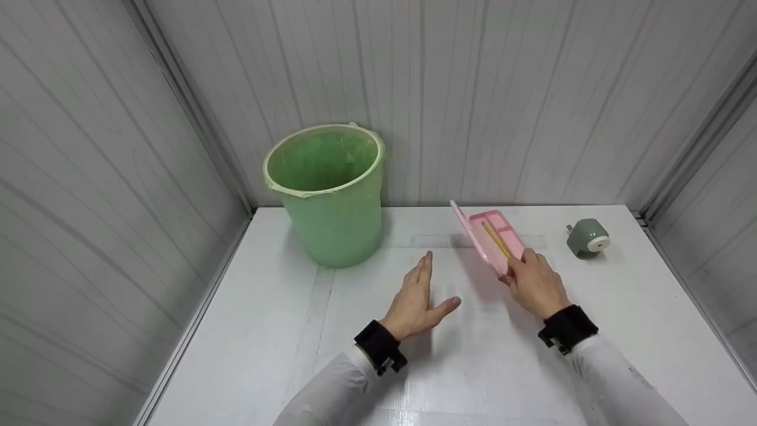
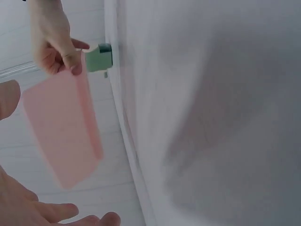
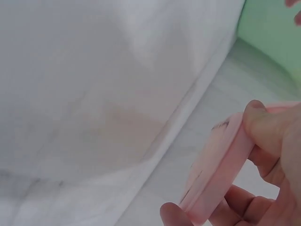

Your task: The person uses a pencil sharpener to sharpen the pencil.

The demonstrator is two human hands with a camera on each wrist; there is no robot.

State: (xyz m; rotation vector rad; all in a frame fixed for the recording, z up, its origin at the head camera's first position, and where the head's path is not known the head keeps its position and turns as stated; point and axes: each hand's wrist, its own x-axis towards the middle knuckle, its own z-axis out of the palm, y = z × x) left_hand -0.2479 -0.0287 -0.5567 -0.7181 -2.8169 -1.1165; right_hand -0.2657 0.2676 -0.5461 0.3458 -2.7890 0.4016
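A pink pencil case [image 1: 510,232] is tilted above the white table, its lid swung up on the left side. Inside it lies a yellow pencil [image 1: 495,238]. My right hand [image 1: 537,283] grips the near end of the case, and the right wrist view shows thumb and fingers around the pink case [image 3: 218,174]. To the left of the case, my left hand [image 1: 415,302] hovers with straight fingers and the thumb spread wide, touching nothing. From the left wrist, the pink case [image 2: 66,127] shows its flat outer face, hiding the pencil.
Toward the back left stands a tall green bucket [image 1: 334,236] with a pale rim. A green pencil sharpener [image 1: 585,236] sits at the back right, beyond my right hand. Grey panelled walls [image 1: 437,106] border the white table [image 1: 248,331] at the back and sides.
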